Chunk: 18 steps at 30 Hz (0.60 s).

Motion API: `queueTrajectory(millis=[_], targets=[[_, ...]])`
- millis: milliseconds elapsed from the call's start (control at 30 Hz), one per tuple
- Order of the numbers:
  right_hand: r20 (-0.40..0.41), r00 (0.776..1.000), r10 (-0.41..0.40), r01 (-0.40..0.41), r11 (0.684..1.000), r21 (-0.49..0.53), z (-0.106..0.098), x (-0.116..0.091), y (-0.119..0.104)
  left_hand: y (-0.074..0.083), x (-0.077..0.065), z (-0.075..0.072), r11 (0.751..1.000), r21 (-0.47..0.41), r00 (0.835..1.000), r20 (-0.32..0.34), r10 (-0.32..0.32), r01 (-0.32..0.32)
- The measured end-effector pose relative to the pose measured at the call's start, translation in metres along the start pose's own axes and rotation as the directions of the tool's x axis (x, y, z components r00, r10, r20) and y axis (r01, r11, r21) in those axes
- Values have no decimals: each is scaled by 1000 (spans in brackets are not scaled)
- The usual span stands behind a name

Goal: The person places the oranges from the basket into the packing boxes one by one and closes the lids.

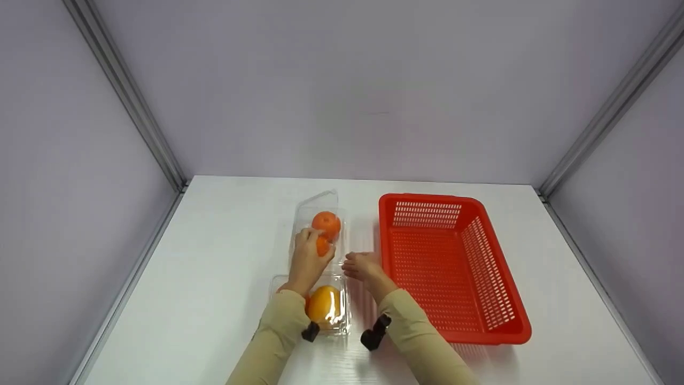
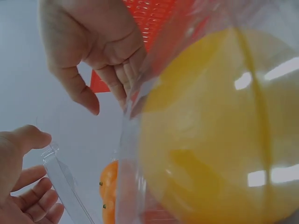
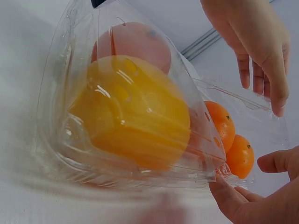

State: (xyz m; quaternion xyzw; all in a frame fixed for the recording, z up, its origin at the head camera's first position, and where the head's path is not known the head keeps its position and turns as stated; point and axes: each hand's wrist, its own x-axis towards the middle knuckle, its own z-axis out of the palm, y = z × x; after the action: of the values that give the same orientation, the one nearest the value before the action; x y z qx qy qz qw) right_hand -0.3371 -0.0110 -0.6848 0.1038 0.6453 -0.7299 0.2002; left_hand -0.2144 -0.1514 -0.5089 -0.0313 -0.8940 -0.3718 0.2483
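Observation:
A clear plastic clamshell box [image 1: 295, 235] lies with its lid raised, holding two oranges [image 3: 240, 156]. My left hand [image 1: 311, 259] is over this box in the head view and partly covers the nearer orange. In the left wrist view, the left hand [image 2: 28, 177] has its thumb and fingers around the edge of the clear lid [image 2: 65, 186]. My right hand [image 1: 366, 267] is beside the box's right side, its fingers extended and relaxed. In the right wrist view, the right hand's fingers [image 3: 231, 198] are near the box rim; whether they touch it is unclear.
Nearer the body stands a closed clear box [image 1: 347, 315] with a large yellow fruit [image 3: 135, 116] and a reddish fruit [image 3: 135, 44] inside. At the right lies a red perforated plastic basket [image 1: 385, 224]. The white table [image 1: 214, 256] is bounded by pale walls.

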Motion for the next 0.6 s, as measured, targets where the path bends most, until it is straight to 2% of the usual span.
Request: queueTrajectory(millis=[67,133,333,500,600], targets=[[-28,999,24,-26,999,-42,5,-18,-13,0,-1,2,1000,23,1000,17,8,-8],[-31,999,24,-25,999,-40,6,-25,-18,0,-2,4,1000,30,999,32,8,-9],[5,1000,-5,5,999,-46,3,-15,-10,-2,-4,6,999,40,999,35,15,-17],[-30,999,32,-34,998,-53,9,-21,-13,-3,-5,9,998,61,999,31,14,-16],[-18,999,30,-30,999,-45,7,-20,-13,-4,-6,11,997,71,999,49,-3,0]])
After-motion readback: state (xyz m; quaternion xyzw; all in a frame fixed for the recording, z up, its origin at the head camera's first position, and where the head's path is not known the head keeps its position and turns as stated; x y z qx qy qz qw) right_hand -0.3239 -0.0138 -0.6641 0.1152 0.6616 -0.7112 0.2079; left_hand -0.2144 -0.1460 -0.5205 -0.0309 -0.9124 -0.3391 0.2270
